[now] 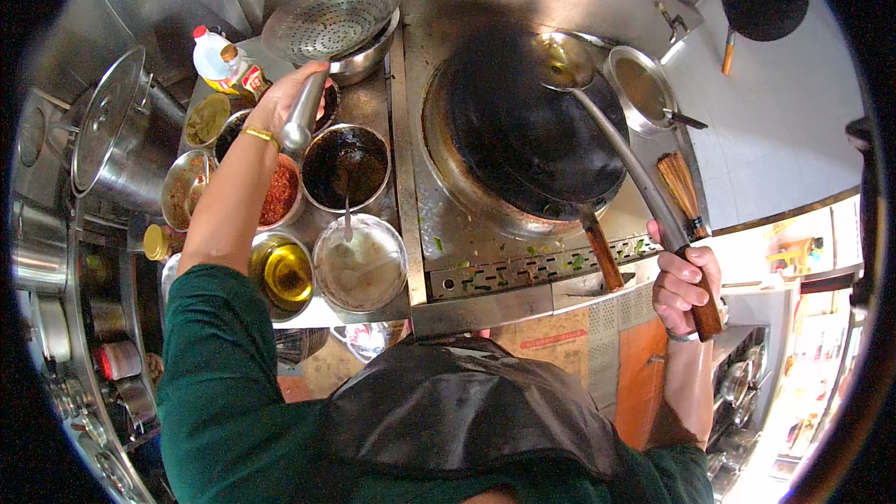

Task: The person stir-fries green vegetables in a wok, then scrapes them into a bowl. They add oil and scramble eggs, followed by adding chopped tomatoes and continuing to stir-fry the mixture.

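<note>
My left hand (290,98) grips the metal handle of a large perforated strainer (329,17), which is over a steel bowl (364,59) at the back left. In my right hand (686,287) is the wooden handle of a long ladle (563,59); its bowl holds yellowish liquid and is at the back right rim of a black wok (525,133). The wok sits on the stove, its wooden handle pointing towards me. Behind the ladle's shaft, a metal bowl (640,87) of brownish liquid has a dark-handled utensil in it.
Left of the stove stand a pot of yellow oil (283,273), a pot of red chilli (280,192), a dark sauce pot (346,168), a whitish pot (360,262) and bottles (217,63). A bamboo brush (679,185) lies right of the wok. A lidded stockpot (133,147) is far left.
</note>
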Demonstrator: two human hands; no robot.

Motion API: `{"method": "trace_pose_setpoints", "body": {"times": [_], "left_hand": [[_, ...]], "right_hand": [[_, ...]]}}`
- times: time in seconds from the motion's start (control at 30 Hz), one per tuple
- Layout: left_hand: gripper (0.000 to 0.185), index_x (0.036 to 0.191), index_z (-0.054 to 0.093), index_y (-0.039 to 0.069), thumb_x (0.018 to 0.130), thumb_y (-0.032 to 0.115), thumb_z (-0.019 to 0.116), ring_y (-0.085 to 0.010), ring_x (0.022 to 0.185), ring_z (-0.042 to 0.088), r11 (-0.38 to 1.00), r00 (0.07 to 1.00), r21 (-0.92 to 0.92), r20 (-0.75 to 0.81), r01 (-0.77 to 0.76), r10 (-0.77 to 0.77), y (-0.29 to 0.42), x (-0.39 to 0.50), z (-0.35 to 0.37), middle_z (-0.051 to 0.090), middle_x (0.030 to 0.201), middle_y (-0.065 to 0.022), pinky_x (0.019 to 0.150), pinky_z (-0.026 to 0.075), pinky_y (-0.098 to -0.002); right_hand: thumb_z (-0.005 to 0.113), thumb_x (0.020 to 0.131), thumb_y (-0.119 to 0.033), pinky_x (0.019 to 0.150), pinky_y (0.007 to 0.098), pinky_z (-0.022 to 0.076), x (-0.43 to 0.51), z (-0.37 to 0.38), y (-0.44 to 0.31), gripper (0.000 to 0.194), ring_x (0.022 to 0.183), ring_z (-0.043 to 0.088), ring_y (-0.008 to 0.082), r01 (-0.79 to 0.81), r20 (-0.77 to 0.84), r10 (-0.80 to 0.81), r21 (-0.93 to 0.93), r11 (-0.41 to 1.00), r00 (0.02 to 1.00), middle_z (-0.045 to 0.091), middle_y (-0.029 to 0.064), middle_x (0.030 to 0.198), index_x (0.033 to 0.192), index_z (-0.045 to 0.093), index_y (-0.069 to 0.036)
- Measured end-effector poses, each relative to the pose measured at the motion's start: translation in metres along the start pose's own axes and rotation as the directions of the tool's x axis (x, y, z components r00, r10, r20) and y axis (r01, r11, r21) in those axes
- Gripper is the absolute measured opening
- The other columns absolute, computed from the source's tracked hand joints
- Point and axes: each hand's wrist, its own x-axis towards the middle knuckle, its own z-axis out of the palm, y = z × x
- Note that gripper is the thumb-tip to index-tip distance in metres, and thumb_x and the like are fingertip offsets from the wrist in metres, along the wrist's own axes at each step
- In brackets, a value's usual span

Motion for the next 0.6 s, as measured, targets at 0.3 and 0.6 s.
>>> {"method": "trace_pose_setpoints", "body": {"times": [0.3, 0.6], "left_hand": [[0.034, 0.087, 0.058, 0.009, 0.069, 0.032, 0.074, -0.015, 0.055, 0.054, 0.962, 0.949, 0.062, -0.159, -0.266, 0.273, 0.029, -0.081, -0.013, 0.058, 0.075, -0.0035, 0.048, 0.049, -0.03], [0.023, 0.09, 0.057, 0.004, 0.076, 0.017, 0.069, -0.0119, 0.06, 0.058, 0.949, 0.943, -0.033, -0.129, -0.314, 0.308, 0.046, -0.114, -0.046, 0.061, 0.076, -0.0061, 0.054, 0.05, -0.023]], "right_hand": [[0.037, 0.086, -0.013, 0.038, 0.0227, 0.0332, 0.063, 0.034, 0.013, 0.047, 0.041, 0.042, 0.0066, -0.136, -0.034, 0.132, -0.161, 0.977, 0.991, 0.044, 0.0003, 0.065, 0.129, 0.034, 0.005], [0.052, 0.081, -0.015, 0.037, 0.0242, 0.0292, 0.213, 0.063, 0.076, 0.021, 0.04, 0.035, 0.0097, -0.17, -0.121, 0.121, -0.787, 0.593, 0.985, 0.042, -0.0009, 0.057, 0.098, 0.051, -0.003]]}}
